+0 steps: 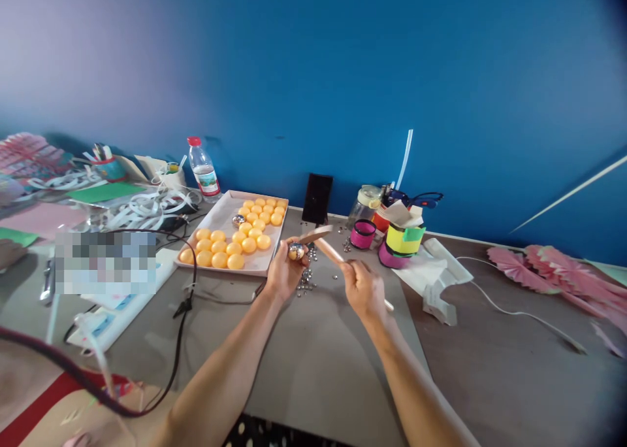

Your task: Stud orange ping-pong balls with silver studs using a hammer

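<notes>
Left hand (pixel 283 274) has fingers curled around a silvery ball (pixel 296 251), just right of the near right corner of the tray (pixel 223 213); right hand (pixel 362 287) is closed around the pale handle of a tool (pixel 332 252), head end close by the ball, can't tell if touching; small shiny bits (pixel 306 280) lie scattered between the hands; orange balls (pixel 219 247) sit in the tray; black phone (pixel 317 198) farther back.

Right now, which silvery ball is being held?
The silvery ball in the left hand; the other silvery one sits in the tray beside orange balls.
</notes>
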`<control>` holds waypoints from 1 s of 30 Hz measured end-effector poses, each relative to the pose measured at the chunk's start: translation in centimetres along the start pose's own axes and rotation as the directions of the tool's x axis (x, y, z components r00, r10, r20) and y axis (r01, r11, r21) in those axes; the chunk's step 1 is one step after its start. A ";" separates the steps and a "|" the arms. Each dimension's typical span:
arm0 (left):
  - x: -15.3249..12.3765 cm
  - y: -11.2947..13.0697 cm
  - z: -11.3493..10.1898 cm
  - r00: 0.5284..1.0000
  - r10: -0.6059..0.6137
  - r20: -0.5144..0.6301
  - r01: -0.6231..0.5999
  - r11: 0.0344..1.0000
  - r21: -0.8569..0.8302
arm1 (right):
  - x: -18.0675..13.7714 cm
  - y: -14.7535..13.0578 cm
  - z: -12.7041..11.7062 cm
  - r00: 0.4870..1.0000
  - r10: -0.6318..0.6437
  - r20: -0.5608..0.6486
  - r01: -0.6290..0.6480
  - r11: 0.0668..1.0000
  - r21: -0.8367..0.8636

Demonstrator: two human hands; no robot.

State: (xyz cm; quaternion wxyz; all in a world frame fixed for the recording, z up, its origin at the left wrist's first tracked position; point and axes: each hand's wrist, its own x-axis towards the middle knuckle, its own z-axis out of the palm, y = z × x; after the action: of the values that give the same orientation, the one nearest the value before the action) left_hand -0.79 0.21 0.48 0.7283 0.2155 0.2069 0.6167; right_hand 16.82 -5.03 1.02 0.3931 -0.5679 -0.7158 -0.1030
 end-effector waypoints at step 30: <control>0.0 -0.2 -0.3 0.996 0.066 0.051 -0.073 0.988 0.135 | 0.0 0.9 0.3 0.997 0.054 0.053 -0.053 0.998 -0.026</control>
State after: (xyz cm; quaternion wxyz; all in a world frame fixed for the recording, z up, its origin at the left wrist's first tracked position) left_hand -0.80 0.17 0.10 0.6945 0.2863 0.2241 0.6208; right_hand 17.44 -4.58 0.51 0.3693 -0.5942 -0.7094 -0.0860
